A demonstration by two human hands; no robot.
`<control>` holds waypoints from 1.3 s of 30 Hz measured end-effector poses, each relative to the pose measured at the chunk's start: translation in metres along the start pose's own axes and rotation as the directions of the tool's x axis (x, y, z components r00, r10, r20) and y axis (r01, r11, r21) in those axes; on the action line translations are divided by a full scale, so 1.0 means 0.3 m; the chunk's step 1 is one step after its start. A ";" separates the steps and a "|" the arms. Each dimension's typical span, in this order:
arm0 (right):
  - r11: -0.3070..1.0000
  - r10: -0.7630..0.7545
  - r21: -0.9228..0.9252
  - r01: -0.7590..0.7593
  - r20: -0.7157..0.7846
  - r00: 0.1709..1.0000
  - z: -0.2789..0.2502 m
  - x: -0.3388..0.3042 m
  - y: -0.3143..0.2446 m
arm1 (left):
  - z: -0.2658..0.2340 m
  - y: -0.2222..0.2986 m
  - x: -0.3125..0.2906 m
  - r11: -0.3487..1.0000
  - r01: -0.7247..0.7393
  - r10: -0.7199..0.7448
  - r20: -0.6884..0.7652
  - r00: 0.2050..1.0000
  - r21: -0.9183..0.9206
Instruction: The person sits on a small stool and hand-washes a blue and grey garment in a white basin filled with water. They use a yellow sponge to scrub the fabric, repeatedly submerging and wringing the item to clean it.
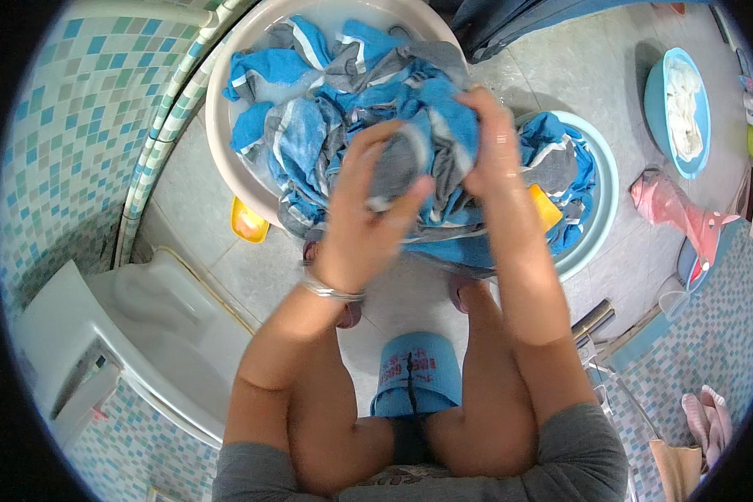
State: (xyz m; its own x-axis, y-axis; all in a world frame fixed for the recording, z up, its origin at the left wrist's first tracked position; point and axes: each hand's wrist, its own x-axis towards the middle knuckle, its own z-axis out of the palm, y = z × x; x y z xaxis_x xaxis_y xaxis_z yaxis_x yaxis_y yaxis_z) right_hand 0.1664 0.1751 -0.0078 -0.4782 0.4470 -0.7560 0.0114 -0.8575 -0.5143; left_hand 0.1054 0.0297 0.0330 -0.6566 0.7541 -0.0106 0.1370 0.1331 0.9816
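Observation:
A large blue, grey and white striped cloth [297, 134] lies bunched in a wide pale basin [217, 134] of cloudy water. Part of it hangs over the near rim toward a second, light blue basin [607, 180] on the right. My left hand [368, 205], with a silvery bangle at the wrist, curls around a grey fold of the cloth; it is smeared by motion. Close by on the right, my right hand [489, 146] grips another bunch of the same cloth. More striped blue cloth [552, 155] fills the light blue basin.
A yellow dish-like object [249, 221] lies on the tiled floor; an orange-yellow block [545, 208] rests by my right forearm. A blue bucket [417, 368] stands between my legs. Far right are a blue basin [654, 100] with white cloth and a pink bag-like item [682, 213]. A white fixture [167, 326] stands left.

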 end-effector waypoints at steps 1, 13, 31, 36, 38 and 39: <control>0.996 -0.081 -0.019 0.082 0.015 0.997 0.056 -0.025 0.051 | 0.059 0.007 0.016 0.968 -0.029 0.044 -0.055 0.998 0.251; 0.984 -0.160 -0.077 0.159 0.001 0.987 0.059 0.001 0.161 | 0.118 -0.107 0.091 0.908 0.048 0.054 -0.229 0.972 0.417; 0.330 -0.429 -0.574 0.750 0.617 0.660 0.112 -0.323 0.015 | -0.145 0.008 0.005 0.532 0.598 -0.492 0.356 0.795 -0.599; -0.016 -0.288 -0.478 0.878 0.843 0.454 0.152 -0.338 0.097 | -0.230 -0.088 -0.044 0.269 0.533 -0.421 0.400 0.814 -0.802; 0.127 -0.380 -0.424 0.897 0.814 0.439 0.088 -0.256 0.105 | -0.196 -0.052 -0.026 0.287 0.452 -0.587 0.218 0.779 -0.844; 0.114 -0.375 -0.499 0.859 0.780 0.502 0.089 -0.241 0.077 | -0.208 -0.036 -0.015 0.245 0.363 -0.515 0.196 0.835 -0.899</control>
State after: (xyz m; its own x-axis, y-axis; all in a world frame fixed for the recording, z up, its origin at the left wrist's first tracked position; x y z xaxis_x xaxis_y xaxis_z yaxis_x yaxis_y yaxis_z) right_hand 0.1779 0.1160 0.0457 -0.9287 0.3475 0.1293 0.0281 0.4137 -0.9100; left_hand 0.0606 -0.0152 0.0344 -0.4729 0.6871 -0.5516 -0.8714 -0.2721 0.4083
